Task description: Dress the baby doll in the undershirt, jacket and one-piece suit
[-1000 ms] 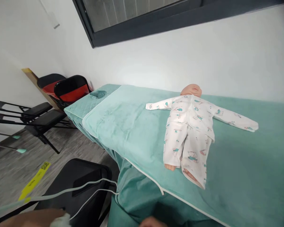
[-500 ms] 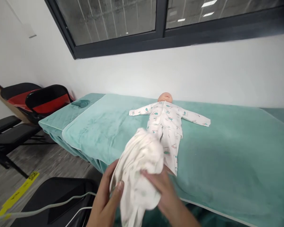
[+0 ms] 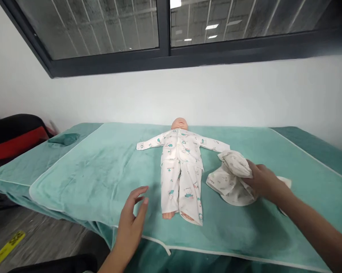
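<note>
A baby doll lies on its back, dressed in a white patterned top and matching trousers, arms spread wide and feet showing at the cuffs. To the right of the doll, my right hand grips a bunched white patterned baby garment; its lower part hangs at or just above the bed, and its exact kind is unclear. My left hand holds nothing, thumb and fingers apart, near the bed's front edge to the left of the doll's feet.
The doll rests on a teal padded sheet with white piping over a bed against the white wall. A dark-framed window is above. Black and red chairs stand at the left, and yellow floor tape shows below.
The garment has gone from both hands in front of me to my right hand alone, right of the doll. My left hand has let go. The view has turned rightward.
</note>
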Demonstrator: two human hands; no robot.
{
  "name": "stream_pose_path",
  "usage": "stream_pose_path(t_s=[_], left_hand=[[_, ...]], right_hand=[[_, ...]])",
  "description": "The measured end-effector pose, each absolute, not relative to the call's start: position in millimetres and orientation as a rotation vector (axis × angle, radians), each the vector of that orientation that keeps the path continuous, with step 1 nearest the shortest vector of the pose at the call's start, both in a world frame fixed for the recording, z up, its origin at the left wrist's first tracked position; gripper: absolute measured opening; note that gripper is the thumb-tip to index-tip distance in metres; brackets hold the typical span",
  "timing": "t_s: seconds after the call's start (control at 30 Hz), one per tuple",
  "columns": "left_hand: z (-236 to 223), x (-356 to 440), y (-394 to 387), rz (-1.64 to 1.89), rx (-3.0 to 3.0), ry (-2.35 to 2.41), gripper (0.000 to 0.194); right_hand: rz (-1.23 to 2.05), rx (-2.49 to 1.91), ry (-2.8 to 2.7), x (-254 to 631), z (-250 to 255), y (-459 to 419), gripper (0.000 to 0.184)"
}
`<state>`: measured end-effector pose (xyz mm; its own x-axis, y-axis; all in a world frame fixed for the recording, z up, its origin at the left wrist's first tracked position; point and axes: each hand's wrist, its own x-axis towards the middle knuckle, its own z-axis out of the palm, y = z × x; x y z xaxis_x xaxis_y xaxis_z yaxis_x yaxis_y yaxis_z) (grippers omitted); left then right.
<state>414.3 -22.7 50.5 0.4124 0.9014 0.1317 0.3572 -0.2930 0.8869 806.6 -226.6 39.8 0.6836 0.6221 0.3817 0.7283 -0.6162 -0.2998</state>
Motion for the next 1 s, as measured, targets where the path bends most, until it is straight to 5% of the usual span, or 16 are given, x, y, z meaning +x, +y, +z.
stream_pose_path(t_s=[0.17, 0.3, 0.53, 0.77, 1.0], left_hand=[[57.0, 480.4, 32.8, 0.944, 1.981, 0.895, 0.028], [78.9, 556.1, 77.5, 1.033, 2.004, 0.738, 0.026], [82.8, 664.9, 142.4, 0.93, 2.081, 0.496, 0.035], [59.0, 674.7, 163.5, 0.818, 2.231, 0.411, 0.046], [62.1, 666.9, 159.3, 0.815, 2.156, 0.486, 0.04]], right_hand=[[-0.516, -2.64, -1.169, 776.9, 66.3, -213.8, 0.084], [-0.185, -2.188, -1.219, 744.8, 100.9, -131.0, 0.045], [-0.122, -1.974, -1.053, 756.5, 78.3, 54.5, 0.013], [0.078, -2.129, -0.996, 779.4, 69.6, 74.5, 0.024], [-0.022, -2.082, -0.914, 786.0, 66.7, 76.9, 0.013]])
